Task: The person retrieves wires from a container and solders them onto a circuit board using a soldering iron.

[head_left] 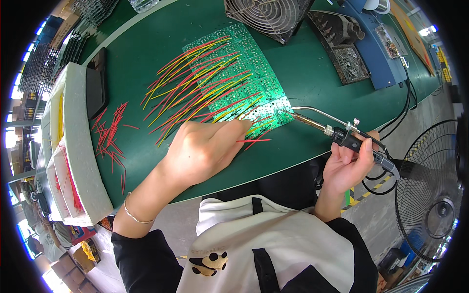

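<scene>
Two bare hands meet over the near end of a green circuit-board sheet [267, 88], which lies past the middle of the desk's [312, 78] near edge. The right hand [349, 168], just off that edge, closes round a soldering iron [349, 140] with a thin feed tube [322, 111] above it; its tip is at the sheet's near right corner — touching or just above, I cannot tell. The left hand [207, 146] is narrow, its fingertips drawn together over the near end among red wires; its exact grip is hidden.

The step looks like soldering wire ends to the boards: rows of red and yellow wires [195, 80] already fan from the sheet toward the desk's left. The next move seems to call for a wire end held steady on its pad and the tip brought to it without brushing the fingers.

Toward the left edge lie loose red wires [111, 132], then a white foam box [88, 151] at that edge. Bare desk runs between these and the sheet, and more opens rightward — though a black cable [408, 88] loops over the near edge there. Farther off, a dark fume fan [266, 17] and an iron stand [349, 63] limit room beyond the sheet.
</scene>
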`<state>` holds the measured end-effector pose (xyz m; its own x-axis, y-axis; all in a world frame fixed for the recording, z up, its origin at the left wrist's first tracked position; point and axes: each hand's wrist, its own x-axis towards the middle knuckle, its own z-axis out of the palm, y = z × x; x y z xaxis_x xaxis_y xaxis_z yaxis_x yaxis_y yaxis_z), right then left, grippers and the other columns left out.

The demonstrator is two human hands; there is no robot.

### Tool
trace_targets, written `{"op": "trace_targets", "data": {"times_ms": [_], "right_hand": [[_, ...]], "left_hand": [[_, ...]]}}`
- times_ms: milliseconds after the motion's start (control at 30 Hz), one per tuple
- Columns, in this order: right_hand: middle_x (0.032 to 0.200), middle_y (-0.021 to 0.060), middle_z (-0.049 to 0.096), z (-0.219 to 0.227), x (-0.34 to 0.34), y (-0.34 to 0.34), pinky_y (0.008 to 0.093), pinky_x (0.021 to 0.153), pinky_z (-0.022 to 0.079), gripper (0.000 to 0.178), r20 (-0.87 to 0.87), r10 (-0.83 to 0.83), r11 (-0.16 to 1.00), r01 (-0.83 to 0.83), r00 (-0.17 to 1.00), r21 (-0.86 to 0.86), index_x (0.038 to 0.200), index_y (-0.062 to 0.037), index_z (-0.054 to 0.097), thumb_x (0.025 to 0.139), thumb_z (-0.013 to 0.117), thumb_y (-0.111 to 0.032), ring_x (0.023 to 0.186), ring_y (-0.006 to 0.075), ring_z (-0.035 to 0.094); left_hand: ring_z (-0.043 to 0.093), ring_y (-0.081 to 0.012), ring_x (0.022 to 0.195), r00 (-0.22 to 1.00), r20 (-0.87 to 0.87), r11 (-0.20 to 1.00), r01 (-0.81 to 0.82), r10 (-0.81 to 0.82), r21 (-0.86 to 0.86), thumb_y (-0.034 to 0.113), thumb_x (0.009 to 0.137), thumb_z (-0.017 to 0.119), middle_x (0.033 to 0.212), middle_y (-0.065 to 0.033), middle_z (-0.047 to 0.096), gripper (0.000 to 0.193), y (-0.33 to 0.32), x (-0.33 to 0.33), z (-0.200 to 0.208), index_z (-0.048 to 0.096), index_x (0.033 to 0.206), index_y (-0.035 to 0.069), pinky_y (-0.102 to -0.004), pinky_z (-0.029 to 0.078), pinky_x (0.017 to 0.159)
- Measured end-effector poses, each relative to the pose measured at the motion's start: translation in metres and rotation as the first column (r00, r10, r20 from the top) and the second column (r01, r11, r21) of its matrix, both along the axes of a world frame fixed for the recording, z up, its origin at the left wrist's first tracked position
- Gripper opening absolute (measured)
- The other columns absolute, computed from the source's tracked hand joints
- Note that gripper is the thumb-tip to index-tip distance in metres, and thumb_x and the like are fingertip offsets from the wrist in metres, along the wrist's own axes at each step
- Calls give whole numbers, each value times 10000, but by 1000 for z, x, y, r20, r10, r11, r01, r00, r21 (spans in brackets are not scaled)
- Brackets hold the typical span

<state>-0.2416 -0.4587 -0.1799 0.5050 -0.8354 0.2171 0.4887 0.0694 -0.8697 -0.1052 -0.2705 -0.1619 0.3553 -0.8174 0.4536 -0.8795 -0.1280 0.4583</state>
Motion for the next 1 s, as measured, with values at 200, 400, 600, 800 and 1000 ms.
{"op": "trace_targets", "data": {"times_ms": [200, 400, 600, 800, 1000], "right_hand": [[481, -22, 301, -1, -2, -3, 203, 359, 225, 207, 12, 4, 1000, -4, 1000, 27, 740, -75, 372, 873, 434, -220, 393, 59, 261], [497, -49, 304, 1, -1, -6, 193, 383, 205, 197, 20, 56, 998, -56, 998, -19, 754, -125, 362, 892, 433, -247, 412, 32, 251], [487, -20, 305, 2, 5, -5, 191, 373, 229, 198, 62, 23, 999, -20, 998, -46, 745, -63, 394, 880, 438, -201, 410, 54, 281], [536, -39, 329, -2, 8, -1, 183, 381, 226, 180, 87, 2, 990, -14, 996, 140, 727, -91, 401, 890, 442, -156, 424, 18, 282], [570, -48, 284, -15, -4, -15, 183, 425, 212, 194, 159, 99, 989, -114, 982, 89, 774, -70, 447, 920, 437, -199, 492, 23, 265]], "left_hand": [[511, -137, 430, 1000, 11, 999, -28, 28, 17, -29, 696, 642, 567, -56, 547, 156, 0, -2, 1, 607, 844, 1, -258, 398, 390], [489, -135, 408, 997, 16, 997, -72, 72, 27, 6, 732, 629, 525, -48, 517, 116, -4, -5, 4, 610, 845, 23, -263, 379, 384], [514, -165, 425, 990, 65, 992, -125, 123, 30, 57, 745, 631, 540, -60, 535, 201, -3, -2, 12, 586, 940, 42, -288, 405, 408], [576, -282, 534, 974, 121, 950, -213, 190, 227, 157, 766, 624, 680, -121, 600, 285, 34, -6, 29, 535, 1016, 52, -360, 464, 489], [561, -294, 524, 837, 59, 797, -537, 543, 276, 115, 776, 606, 683, -128, 593, 267, 121, -38, 45, 514, 1020, 56, -353, 445, 489]]}}
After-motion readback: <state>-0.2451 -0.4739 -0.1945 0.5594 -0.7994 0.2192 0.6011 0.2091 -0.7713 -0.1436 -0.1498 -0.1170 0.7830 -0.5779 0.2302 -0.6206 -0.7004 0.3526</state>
